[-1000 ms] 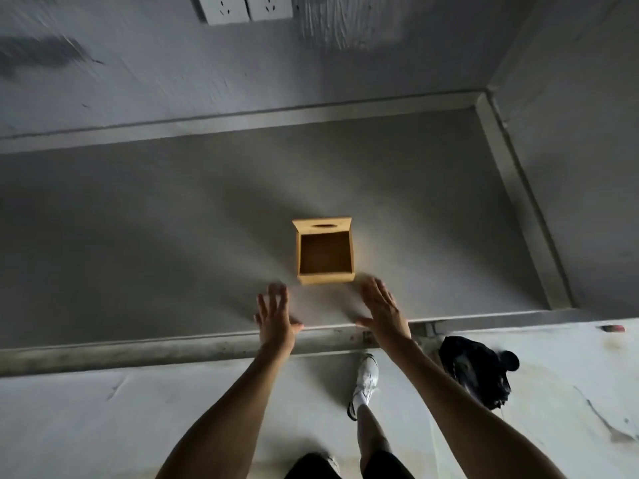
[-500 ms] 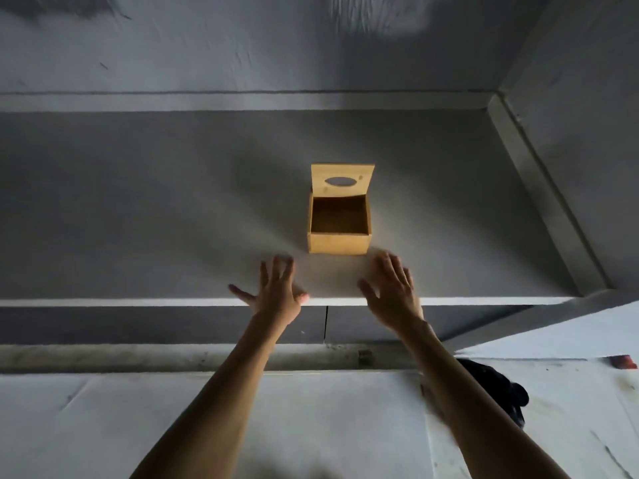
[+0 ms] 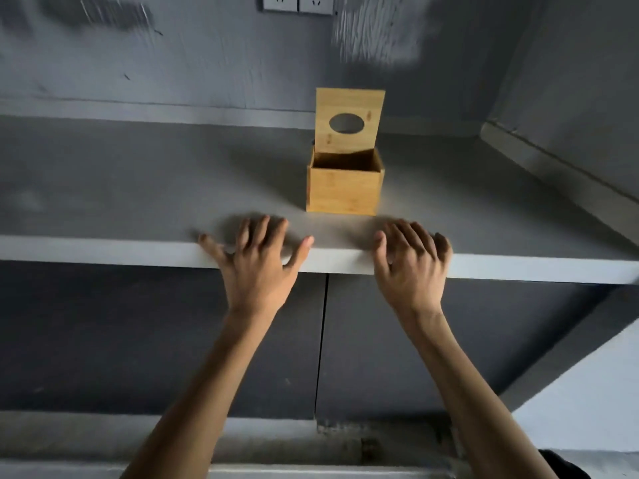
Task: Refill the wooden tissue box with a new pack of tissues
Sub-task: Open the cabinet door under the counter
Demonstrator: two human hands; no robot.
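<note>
You're hovering both hands, left [image 3: 257, 267] and right [image 3: 411, 267], fingers spread and empty, at the bench [image 3: 103, 188] edge; box [image 3: 345, 183] sitting just ahead, lid up, nearer your right.

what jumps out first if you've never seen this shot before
The wooden tissue box stands out at once, the only warm-coloured thing on the grey counter, with its lid flipped up to show the oval slot. Next come the two bare hands, the left hand and the right hand, spread open and empty at the counter's front edge, just short of the box. No tissue pack is in view.
</note>
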